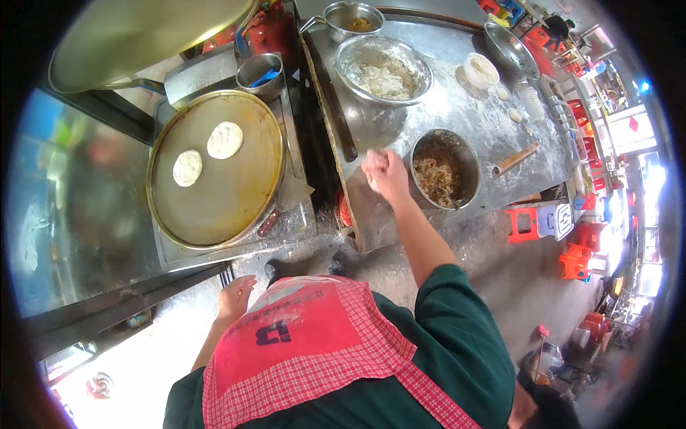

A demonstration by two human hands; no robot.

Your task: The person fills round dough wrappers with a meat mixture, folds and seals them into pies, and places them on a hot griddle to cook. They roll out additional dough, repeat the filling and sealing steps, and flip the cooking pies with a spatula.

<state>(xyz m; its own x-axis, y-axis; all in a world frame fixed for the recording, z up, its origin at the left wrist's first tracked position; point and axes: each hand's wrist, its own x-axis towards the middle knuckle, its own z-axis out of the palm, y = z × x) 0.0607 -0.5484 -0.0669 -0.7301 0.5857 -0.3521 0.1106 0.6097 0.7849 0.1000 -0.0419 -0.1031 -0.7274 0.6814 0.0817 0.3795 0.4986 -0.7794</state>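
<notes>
My right hand [381, 170], its fingers curled, is over the near left part of the steel worktable [370, 214], left of a deep steel pot [471, 187] of chopped filling with a utensil in it. Whether it holds anything cannot be told. My left hand [236, 296] hangs beside my apron, its fingers extended and nothing seen in it. Two flat dough rounds, one upper [225, 140] and one lower [187, 168], lie apart on the round griddle [241, 204]. A steel bowl [426, 88] of floury dough stands farther back on the worktable.
A large round lid [144, 43] is raised behind the griddle. A steel container [275, 91] with something blue stands by it. On the floured worktable are a rolling pin [515, 159], a white bowl [481, 71], small dough pieces [515, 115] and a dark rod [343, 126]. Red stools [522, 225] stand beyond.
</notes>
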